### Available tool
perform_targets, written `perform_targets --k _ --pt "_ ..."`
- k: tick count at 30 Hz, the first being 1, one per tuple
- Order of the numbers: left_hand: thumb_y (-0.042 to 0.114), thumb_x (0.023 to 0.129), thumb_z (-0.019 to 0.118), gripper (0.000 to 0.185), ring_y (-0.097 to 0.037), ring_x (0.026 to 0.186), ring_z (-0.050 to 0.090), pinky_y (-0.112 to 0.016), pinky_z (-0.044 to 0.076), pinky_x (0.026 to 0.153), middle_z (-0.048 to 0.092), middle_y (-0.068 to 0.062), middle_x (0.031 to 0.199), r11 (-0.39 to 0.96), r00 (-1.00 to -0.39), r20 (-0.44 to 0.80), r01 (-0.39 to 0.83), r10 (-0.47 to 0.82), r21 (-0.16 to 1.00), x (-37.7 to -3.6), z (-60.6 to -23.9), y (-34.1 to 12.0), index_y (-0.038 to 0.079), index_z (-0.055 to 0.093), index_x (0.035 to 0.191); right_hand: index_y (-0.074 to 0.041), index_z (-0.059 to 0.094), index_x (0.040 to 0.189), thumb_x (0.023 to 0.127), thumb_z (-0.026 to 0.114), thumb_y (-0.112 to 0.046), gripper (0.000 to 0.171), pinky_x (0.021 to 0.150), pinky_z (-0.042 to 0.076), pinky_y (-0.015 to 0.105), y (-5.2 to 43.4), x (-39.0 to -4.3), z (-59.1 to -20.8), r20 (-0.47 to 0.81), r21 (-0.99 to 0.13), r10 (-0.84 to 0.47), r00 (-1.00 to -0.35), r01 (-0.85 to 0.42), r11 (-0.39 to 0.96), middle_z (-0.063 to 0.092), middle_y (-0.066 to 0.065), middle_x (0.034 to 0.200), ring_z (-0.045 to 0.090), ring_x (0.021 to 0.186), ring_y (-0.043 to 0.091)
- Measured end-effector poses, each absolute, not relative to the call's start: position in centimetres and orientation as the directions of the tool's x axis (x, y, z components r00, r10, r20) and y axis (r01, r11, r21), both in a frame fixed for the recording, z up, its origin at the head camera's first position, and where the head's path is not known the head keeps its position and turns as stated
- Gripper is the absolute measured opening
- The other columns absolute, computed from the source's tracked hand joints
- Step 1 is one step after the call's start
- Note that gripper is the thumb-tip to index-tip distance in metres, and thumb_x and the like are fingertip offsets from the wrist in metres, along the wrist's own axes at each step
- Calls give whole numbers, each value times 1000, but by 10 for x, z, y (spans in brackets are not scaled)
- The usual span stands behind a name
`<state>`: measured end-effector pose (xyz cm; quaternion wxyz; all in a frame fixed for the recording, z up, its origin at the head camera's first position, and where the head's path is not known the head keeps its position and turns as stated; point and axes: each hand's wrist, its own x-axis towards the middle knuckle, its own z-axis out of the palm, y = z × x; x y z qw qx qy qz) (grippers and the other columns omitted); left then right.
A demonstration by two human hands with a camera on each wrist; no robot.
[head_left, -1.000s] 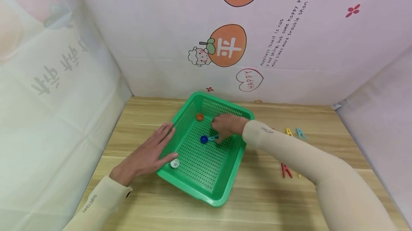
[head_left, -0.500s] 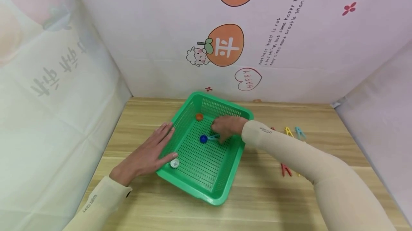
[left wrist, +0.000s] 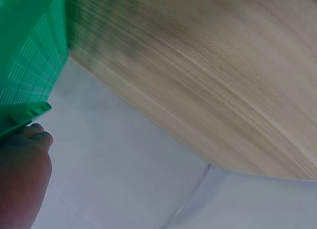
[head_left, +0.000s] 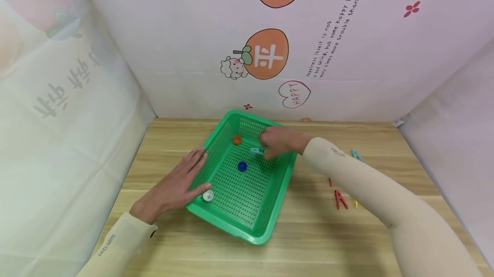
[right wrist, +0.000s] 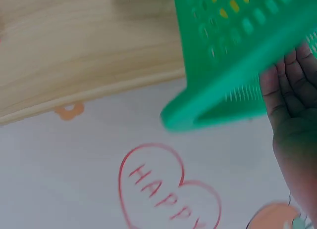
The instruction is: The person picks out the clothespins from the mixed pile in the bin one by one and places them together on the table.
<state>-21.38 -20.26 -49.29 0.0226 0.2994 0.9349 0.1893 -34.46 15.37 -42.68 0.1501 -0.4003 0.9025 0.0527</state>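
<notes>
My right hand (head_left: 278,140) is inside the green plastic basket (head_left: 247,237), near its back right side. Its fingers pinch a light-blue clothespin (head_left: 257,151), whose other end is hidden in the grip. On the perforated floor, apart from the clothespin, lies a dark blue bottle cap (head_left: 242,166). An orange cap (head_left: 236,140) sits by the back left corner. With straight fingers and thumb, my left hand (head_left: 175,187) rests over the basket's left rim. A white cap (head_left: 208,195) lies just beneath that thumb's tip.
Right of the basket, partly behind my right sleeve, a red clothespin (head_left: 340,200), a light-blue peg (head_left: 356,155) and yellow pieces lie on the wooden table (head_left: 308,242). Printed fabric walls (head_left: 185,54) stand along the back and both sides. Yellow patches show through the basket's holes in the right wrist view.
My right hand has moved back and to the right with the light-blue clothespin, away from the blue cap, which stays put. My left hand stays on the rim.
</notes>
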Motion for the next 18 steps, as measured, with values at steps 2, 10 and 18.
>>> perform_targets --k 2,10,18 --pt "51 111 55 88 -41 171 7 -61 19 137 7 -13 185 749 -819 71 552 569 366 -214 -493 -202 5 16 175 -7 71 93 93 79 -31 25 65 50 28 161 -345 -419 -283 -44 -709 -646 -730 682 68 1 93 54 75 13" --pt "51 112 55 88 -40 171 6 -62 20 136 6 -14 185 748 -818 83 557 569 361 -213 -494 -203 3 17 174 -7 70 91 92 77 -33 27 63 48 29 195 -339 -390 -153 -72 -680 -717 -678 732 66 2 89 56 75 16" --pt "53 112 54 88 -40 171 6 -62 20 136 6 -13 185 751 -822 74 550 565 365 -213 -492 -202 5 16 175 -6 74 96 93 80 -34 29 78 60 41 238 -318 -369 -77 -129 -560 -825 -549 826 72 7 93 62 82 20"
